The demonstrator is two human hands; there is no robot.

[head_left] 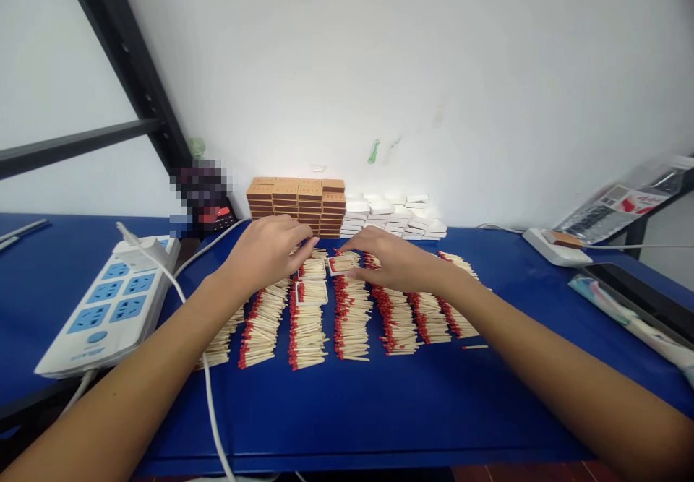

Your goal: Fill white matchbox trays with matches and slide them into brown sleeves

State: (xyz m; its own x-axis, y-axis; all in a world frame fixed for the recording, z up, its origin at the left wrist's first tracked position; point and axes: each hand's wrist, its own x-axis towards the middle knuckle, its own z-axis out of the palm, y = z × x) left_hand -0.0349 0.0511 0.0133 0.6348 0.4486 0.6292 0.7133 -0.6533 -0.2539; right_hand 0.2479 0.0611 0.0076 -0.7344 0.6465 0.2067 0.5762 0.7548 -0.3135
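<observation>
My right hand [389, 258] has its thumb and fingers around a small white matchbox tray [343, 265] with red-tipped matches in it. Just left of it, my left hand [270, 252] hovers over the matches with thumb and fingers bent together; whatever may be between its fingertips is hidden. Two more filled trays, a nearer one [311, 294] and another [312, 271] behind it, lie on a row of matches [308, 334]. Further rows of loose matches [352, 323] run side by side, red heads mostly to the left.
Brown matchboxes [287, 193] are stacked against the wall, beside piled white trays [390, 216]. A power strip [113, 301] stands at left, its white cable crossing before my left forearm. At right are a white adapter [556, 248], a phone [640, 298] and a plastic packet [618, 204].
</observation>
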